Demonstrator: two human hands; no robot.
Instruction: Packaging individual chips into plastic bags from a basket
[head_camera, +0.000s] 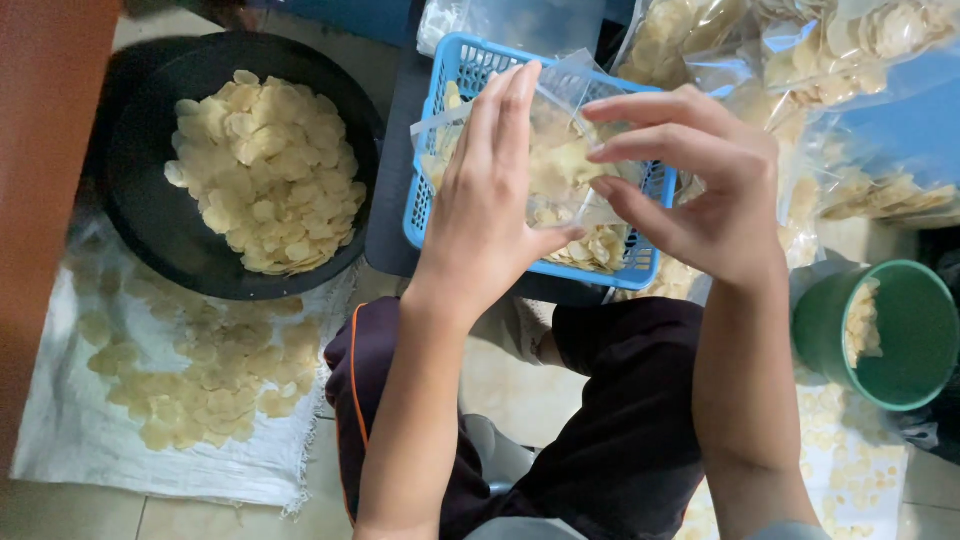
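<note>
Tiled floor — both hands hold chip bag.

1. A small clear plastic bag of pale yellow chips sits at upper centre of the frame, over the blue basket, held between both hands.
2. Filled clear chip bags are piled at the upper right.
3. At top centre lies what seems to be an empty clear bag.

Your tiled floor carries a white woven sack strewn with pale chips, and the black basin of chips sits on that sack's far edge. Right of the basin stands a green bucket.
</note>
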